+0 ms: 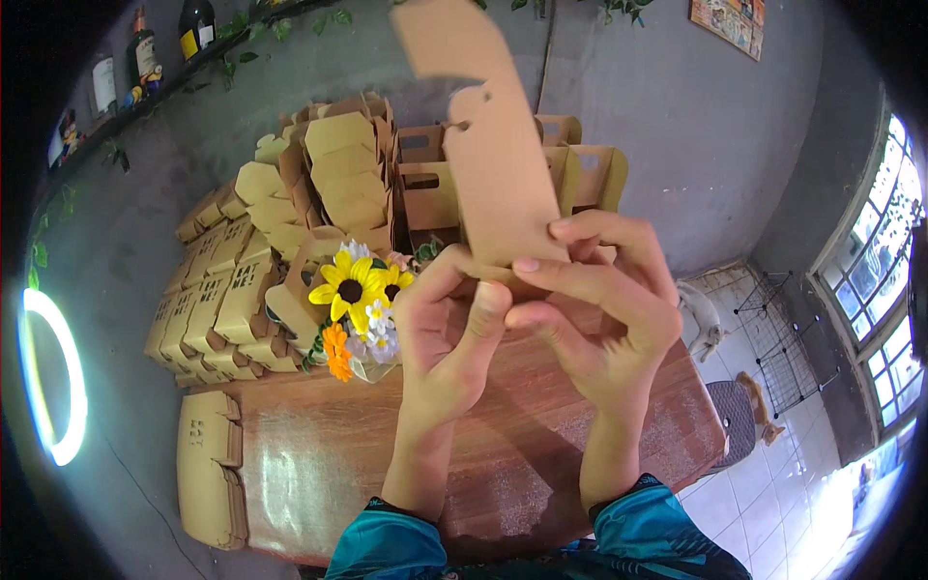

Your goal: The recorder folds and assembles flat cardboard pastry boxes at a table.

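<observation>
Both my hands hold up a brown cardboard piece (503, 169), a long flat strip with notches cut along its left edge. It stands upright above the wooden table (348, 454). My left hand (447, 333) pinches its lower left corner, thumb in front and fingers behind. My right hand (614, 300) grips the lower right part, index and middle fingers laid against the board and the thumb just below its bottom edge. The bottom edge looks folded between the two hands. Behind the strip, part of the stacked boxes is hidden.
Folded brown boxes (227, 295) are piled at the back left, beside open handled boxes (430, 198). Artificial flowers (348, 290) stand left of my hands. A flat cardboard stack (208, 483) lies at the table's left end. Cats (759, 406) are on the tiled floor at right.
</observation>
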### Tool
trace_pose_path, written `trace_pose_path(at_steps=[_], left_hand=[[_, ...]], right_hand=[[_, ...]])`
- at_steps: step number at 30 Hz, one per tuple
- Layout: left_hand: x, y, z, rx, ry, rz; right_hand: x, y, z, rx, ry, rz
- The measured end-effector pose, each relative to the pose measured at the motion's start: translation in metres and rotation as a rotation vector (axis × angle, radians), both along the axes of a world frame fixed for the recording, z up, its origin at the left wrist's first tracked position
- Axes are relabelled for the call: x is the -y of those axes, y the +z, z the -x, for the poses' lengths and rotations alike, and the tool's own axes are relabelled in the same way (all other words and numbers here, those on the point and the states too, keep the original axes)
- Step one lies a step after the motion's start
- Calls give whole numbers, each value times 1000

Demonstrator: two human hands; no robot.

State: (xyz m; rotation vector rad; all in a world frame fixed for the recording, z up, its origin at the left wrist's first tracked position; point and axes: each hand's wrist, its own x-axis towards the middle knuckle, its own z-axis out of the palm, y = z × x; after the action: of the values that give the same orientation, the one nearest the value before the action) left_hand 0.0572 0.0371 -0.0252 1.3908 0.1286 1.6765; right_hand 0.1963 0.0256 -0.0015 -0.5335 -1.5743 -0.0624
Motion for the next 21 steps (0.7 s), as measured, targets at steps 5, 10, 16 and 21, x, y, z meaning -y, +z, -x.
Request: trace_pose_path(at_steps=[5, 10, 16, 21], left_hand=[[-3, -5, 18, -59, -140, 13], [12, 8, 8, -143, -22, 67], [15, 12, 0, -51, 27, 31], [17, 11, 1, -23, 135, 6]], right_hand=[[8, 3, 1, -45, -55, -9], [7, 1, -4, -54, -18, -24], [6, -1, 5, 38, -144, -18], [2, -6, 22, -187, -51, 53]])
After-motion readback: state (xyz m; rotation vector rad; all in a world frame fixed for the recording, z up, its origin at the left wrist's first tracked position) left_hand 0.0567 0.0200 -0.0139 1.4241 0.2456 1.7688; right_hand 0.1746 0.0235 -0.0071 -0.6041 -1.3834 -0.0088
